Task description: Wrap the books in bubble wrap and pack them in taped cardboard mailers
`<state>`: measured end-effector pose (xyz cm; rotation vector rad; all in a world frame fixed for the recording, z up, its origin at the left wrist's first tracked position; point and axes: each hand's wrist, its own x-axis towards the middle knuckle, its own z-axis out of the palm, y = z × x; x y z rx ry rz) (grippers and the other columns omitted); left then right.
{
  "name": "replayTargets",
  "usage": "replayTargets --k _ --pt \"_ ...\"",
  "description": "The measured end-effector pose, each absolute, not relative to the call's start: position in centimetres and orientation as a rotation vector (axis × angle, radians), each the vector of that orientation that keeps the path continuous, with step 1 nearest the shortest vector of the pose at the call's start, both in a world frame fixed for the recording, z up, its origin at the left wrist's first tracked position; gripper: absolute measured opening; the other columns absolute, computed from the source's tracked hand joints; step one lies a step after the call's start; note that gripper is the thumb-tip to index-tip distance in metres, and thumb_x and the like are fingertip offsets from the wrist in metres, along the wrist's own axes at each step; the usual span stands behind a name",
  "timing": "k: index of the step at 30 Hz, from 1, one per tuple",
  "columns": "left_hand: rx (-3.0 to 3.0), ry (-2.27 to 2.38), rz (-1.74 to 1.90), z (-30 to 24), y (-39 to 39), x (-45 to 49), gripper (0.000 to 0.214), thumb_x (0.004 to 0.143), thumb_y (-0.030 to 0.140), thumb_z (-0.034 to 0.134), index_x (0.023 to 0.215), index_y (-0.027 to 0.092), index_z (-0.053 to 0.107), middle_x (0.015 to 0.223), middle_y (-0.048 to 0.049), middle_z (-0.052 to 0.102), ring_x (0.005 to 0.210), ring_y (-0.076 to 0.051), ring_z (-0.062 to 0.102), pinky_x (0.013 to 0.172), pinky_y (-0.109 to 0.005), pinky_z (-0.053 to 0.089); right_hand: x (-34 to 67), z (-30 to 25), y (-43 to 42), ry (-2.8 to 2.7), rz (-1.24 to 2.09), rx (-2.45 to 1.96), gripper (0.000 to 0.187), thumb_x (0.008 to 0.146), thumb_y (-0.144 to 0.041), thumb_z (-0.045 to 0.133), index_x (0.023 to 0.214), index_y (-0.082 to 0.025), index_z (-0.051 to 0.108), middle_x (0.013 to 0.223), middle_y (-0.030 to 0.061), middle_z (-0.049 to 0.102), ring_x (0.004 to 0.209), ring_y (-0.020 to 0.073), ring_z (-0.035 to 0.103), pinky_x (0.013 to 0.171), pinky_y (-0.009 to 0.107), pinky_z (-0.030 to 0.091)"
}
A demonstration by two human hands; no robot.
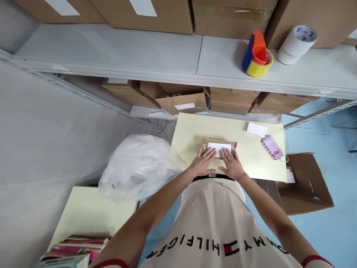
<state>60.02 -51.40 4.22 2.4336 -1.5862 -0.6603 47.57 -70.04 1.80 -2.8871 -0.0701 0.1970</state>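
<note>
A small brown cardboard box [206, 142] lies on the pale yellow table [192, 128], with shiny clear tape at its ends. On its top is a white label [216, 146]. My left hand [203, 162] rests flat on the box's left part, its fingertips on the label and fingers spread. My right hand [232, 164] lies the same way on the right part, fingers apart and touching the label's right side. Both thumbs point inward near my waist. The box's front side is hidden behind my hands.
Behind the table stands a shelf [134, 48] with cartons, a tape dispenser [258, 56] and white tape rolls [297, 44]. A labelled packet [256, 128] and a blurred pink item [272, 147] lie right. An open carton [306, 186] is at right; a plastic bag [139, 167] bulges left.
</note>
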Motion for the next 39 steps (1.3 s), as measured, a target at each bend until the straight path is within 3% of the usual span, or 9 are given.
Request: replayTargets --k 8,17,23,27,29,32,35,39 --pt "2.536 -1.424 -0.641 4.2 -52.0 59.0 0.072 0.091 0.044 0.053 0.155 0.026 0.027 0.16 -0.0094 0.03 0.149 -0.032 0.024 0.12 -0.06 0.005 46.6 1.8 -71.0 -0.108 0.243 -2.833 0.064 0.098 -0.036 0.039 0.156 -0.015 0.022 0.159 0.0132 0.031 0.148 0.0289 0.029 0.119 0.054 0.018" --pt "2.613 -1.35 -0.601 3.2 -50.5 58.7 0.07 0.093 0.042 0.049 0.156 0.022 0.025 0.161 -0.0114 0.027 0.15 -0.033 0.021 0.12 -0.061 0.011 45.2 1.6 -70.7 -0.042 0.242 -2.853 0.065 0.096 -0.027 0.041 0.157 -0.017 0.019 0.16 0.0116 0.029 0.149 0.0274 0.025 0.119 0.053 0.021" --pt "2.624 -1.362 -0.547 3.1 -48.9 59.5 0.066 0.093 0.042 0.049 0.154 0.024 0.03 0.162 -0.0132 0.022 0.15 -0.036 0.017 0.117 -0.064 0.017 43.9 0.8 -68.4 0.217 0.17 -2.876 0.076 0.089 -0.029 0.058 0.156 -0.02 0.023 0.164 0.0177 0.014 0.151 0.036 0.016 0.114 0.059 0.027" --pt "2.576 -1.107 -0.565 1.7 -47.8 60.4 0.069 0.092 0.044 0.048 0.154 0.021 0.028 0.163 -0.0167 0.018 0.15 -0.037 0.017 0.114 -0.062 0.026 44.1 0.4 -67.8 0.391 0.118 -2.773 0.071 0.088 -0.04 0.06 0.151 -0.025 0.032 0.165 0.0171 0.008 0.15 0.0396 0.014 0.108 0.061 0.034" --pt "2.505 -0.875 -0.578 0.9 -47.7 61.3 0.076 0.091 0.046 0.051 0.154 0.016 0.024 0.161 -0.0209 0.023 0.149 -0.034 0.024 0.113 -0.053 0.033 44.4 0.3 -68.0 0.503 0.059 -2.704 0.067 0.088 -0.044 0.059 0.148 -0.023 0.037 0.164 0.0196 0.012 0.149 0.0406 0.017 0.105 0.061 0.038" --pt "2.394 -0.527 -0.628 0.3 -48.4 63.3 0.082 0.086 0.051 0.057 0.151 0.012 0.026 0.152 -0.0242 0.041 0.135 -0.03 0.049 0.105 -0.039 0.044 44.9 0.3 -69.0 0.734 -0.045 -2.564 0.068 0.089 -0.048 0.055 0.147 -0.016 0.038 0.159 0.0249 0.024 0.148 0.0387 0.023 0.104 0.057 0.041" --pt "2.36 -0.345 -0.697 0.7 -50.0 64.9 0.079 0.08 0.056 0.063 0.143 0.015 0.038 0.141 -0.0226 0.054 0.119 -0.029 0.063 0.098 -0.037 0.049 45.5 0.1 -70.2 0.933 -0.066 -2.366 0.073 0.089 -0.051 0.053 0.148 -0.011 0.036 0.154 0.0258 0.035 0.146 0.0348 0.03 0.105 0.052 0.043" --pt "2.419 -0.311 -0.741 2.1 -52.2 65.6 0.074 0.075 0.058 0.068 0.131 0.014 0.047 0.131 -0.0222 0.062 0.123 -0.031 0.061 0.096 -0.039 0.05 46.8 -0.3 -70.6 1.044 -0.001 -2.166 0.074 0.088 -0.053 0.052 0.146 -0.009 0.039 0.138 0.0251 0.055 0.127 0.0328 0.056 0.096 0.047 0.049"
